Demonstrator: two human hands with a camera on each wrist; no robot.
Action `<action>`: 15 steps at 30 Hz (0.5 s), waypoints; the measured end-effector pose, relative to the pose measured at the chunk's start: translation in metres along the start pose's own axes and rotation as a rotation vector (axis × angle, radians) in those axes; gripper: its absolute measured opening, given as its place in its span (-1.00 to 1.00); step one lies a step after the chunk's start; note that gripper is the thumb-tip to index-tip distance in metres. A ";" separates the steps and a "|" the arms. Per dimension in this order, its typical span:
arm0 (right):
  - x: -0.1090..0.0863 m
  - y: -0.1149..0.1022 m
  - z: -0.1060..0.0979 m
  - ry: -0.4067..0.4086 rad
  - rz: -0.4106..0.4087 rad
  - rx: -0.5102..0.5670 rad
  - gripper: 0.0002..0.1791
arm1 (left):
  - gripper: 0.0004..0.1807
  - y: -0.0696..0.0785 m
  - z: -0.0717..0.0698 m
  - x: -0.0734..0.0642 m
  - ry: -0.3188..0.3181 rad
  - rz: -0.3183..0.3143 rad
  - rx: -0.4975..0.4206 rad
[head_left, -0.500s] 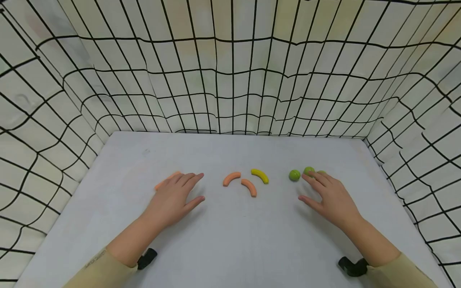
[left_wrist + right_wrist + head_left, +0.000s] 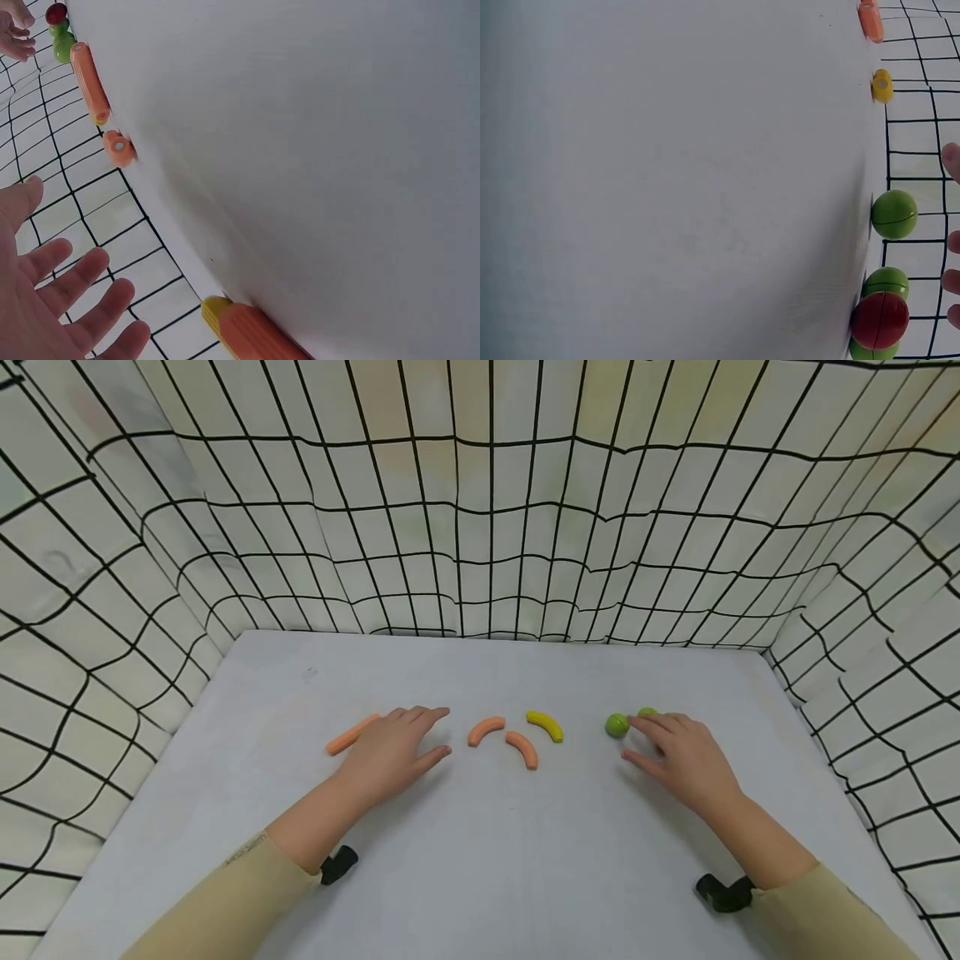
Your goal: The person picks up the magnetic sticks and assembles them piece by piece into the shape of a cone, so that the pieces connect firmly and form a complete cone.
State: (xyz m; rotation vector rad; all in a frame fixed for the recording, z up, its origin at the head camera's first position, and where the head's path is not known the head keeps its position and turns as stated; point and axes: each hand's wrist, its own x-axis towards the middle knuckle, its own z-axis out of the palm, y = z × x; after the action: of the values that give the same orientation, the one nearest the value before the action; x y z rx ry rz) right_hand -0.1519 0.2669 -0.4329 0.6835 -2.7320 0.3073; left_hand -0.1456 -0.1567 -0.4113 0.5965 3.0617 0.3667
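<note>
My left hand [image 2: 392,753] hovers with fingers spread just right of an orange stick-shaped piece [image 2: 347,739], holding nothing. In the left wrist view, this orange piece [image 2: 259,334] has a yellow piece [image 2: 214,311] beside it. Two curved orange pieces [image 2: 486,731] [image 2: 522,750] and a curved yellow piece [image 2: 545,727] lie between my hands. Relaxed and holding nothing, my right hand [image 2: 688,764] is over the right side, near a green ball [image 2: 617,725] and partly covering another green ball [image 2: 647,713]. The right wrist view also shows a red ball [image 2: 880,320] with a seam.
Everything lies on a white table [image 2: 480,860]. Behind it and along both sides stand white walls with a black grid net [image 2: 487,535]. Black devices [image 2: 339,865] [image 2: 724,893] sit at both wrists, beside the sleeves.
My left hand has moved right and slightly forward, uncovering more of the orange stick-shaped piece. My right hand has shifted only slightly and now hides a green ball. The pieces stay in place.
</note>
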 end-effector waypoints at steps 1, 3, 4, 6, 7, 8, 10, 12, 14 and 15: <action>0.001 0.000 0.000 -0.002 0.000 0.001 -0.39 | -0.35 0.001 0.000 0.003 -0.008 -0.003 -0.001; 0.005 0.001 0.001 -0.007 -0.002 0.003 -0.40 | -0.35 0.004 0.000 0.007 -0.023 -0.008 -0.004; 0.006 0.002 0.001 -0.009 -0.003 -0.001 -0.40 | -0.36 0.005 0.001 0.010 -0.031 -0.013 -0.005; 0.009 0.003 0.001 -0.014 -0.001 -0.006 -0.41 | -0.37 0.008 0.002 0.015 -0.049 -0.024 -0.005; 0.011 0.003 0.001 -0.016 0.003 -0.007 -0.41 | -0.38 0.010 0.003 0.018 -0.059 -0.030 -0.007; 0.012 0.004 0.002 -0.020 0.010 -0.013 -0.42 | -0.39 0.011 0.003 0.020 -0.068 -0.035 -0.007; 0.014 0.005 0.003 -0.033 0.026 -0.031 -0.42 | -0.41 0.014 0.005 0.026 -0.085 -0.046 -0.013; 0.017 0.006 0.003 -0.050 0.042 -0.039 -0.42 | -0.42 0.017 0.006 0.031 -0.102 -0.057 -0.026; 0.019 0.007 0.005 -0.065 0.052 -0.042 -0.42 | -0.44 0.019 0.008 0.035 -0.121 -0.070 -0.044; 0.020 0.008 0.006 -0.070 0.053 -0.043 -0.43 | -0.44 0.020 0.009 0.038 -0.133 -0.080 -0.052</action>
State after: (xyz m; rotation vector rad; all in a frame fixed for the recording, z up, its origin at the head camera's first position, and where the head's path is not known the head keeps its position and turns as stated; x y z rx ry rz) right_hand -0.1735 0.2637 -0.4328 0.6223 -2.8178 0.2405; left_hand -0.1727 -0.1223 -0.4143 0.4744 2.9288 0.3869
